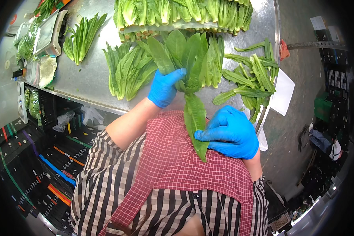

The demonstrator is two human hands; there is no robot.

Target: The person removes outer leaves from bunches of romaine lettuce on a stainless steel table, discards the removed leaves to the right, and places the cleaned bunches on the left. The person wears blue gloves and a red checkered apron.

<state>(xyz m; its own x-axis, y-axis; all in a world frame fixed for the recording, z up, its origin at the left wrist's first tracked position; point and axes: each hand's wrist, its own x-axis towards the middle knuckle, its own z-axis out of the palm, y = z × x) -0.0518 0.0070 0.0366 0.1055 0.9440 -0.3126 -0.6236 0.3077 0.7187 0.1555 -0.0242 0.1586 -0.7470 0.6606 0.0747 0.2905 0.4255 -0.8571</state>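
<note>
My left hand [166,88], in a blue glove, is closed around a head of long-leaved lettuce [178,48], its leaves fanned away from me. One long leaf [194,118] hangs from the head towards my apron. My right hand [231,132], gloved too, pinches that leaf near its tip between thumb and fingers. Left of the held head lies a bunch of similar lettuce [129,70] on the metal table [85,82]. More leafy lettuce [214,62] rests just behind it to the right. Loose leaves and trimmings [250,79] are piled at the table's right side.
Stacked rows of lettuce [183,14] line the far side. A smaller leafy bunch [82,39], a scale [48,34] and a plastic bag of greens [26,47] are at the left. Black crates [56,165] stand lower left. A person [324,143] is far off at the right.
</note>
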